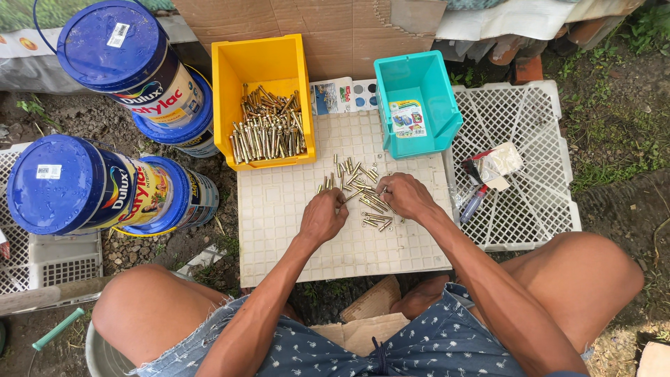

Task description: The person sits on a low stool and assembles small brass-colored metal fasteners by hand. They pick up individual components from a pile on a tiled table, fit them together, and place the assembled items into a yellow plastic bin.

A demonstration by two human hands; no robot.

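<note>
White plastic crate lid (outdoors, bare dirt), left hand and right hand fingers pinching brass bolts

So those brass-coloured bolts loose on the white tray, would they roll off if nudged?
Probably they would roll a little: the loose bolts are slim, round rods. The white tray has a dimpled, gridded face that likely checks them. They look metallic, so probably stiff and heavy for their size.
</note>
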